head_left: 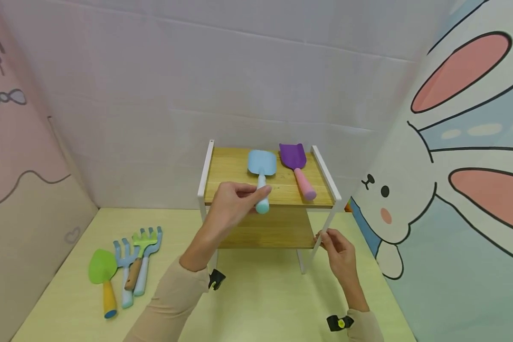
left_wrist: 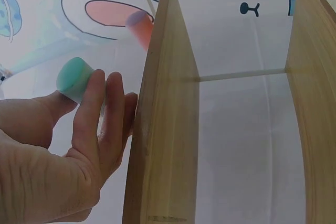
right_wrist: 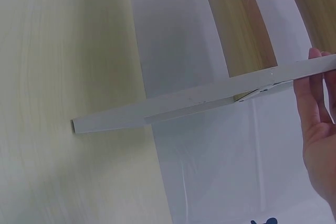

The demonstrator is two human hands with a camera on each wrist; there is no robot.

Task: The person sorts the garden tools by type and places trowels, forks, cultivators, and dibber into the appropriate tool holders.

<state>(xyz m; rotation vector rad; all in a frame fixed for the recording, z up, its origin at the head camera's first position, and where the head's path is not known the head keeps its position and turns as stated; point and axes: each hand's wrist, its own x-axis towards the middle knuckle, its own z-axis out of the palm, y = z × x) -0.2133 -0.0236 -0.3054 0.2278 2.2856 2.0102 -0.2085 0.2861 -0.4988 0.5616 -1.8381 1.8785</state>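
Observation:
Between thumb and fingers my left hand [head_left: 232, 204] pinches the handle of a light blue toy shovel [head_left: 262, 163], whose blade lies over the top board of a small two-tier shelf [head_left: 226, 175]. The mint handle end [left_wrist: 76, 74] pokes out past the fingers in the left wrist view. A purple shovel with a pink handle [head_left: 293, 156] rests on the same board, to the right. Lower down, my right hand [head_left: 339, 251] grips the white right front leg [right_wrist: 210, 93] of the shelf, with the fingers around the metal bar.
On the table's left side lie a green trowel with a yellow handle [head_left: 103, 268], a blue hand fork [head_left: 127, 266], a green rake with a brown handle [head_left: 141, 247] and another blue fork [head_left: 143, 273]. A rabbit-print panel [head_left: 402, 204] stands at the right; a pale curtain hangs behind.

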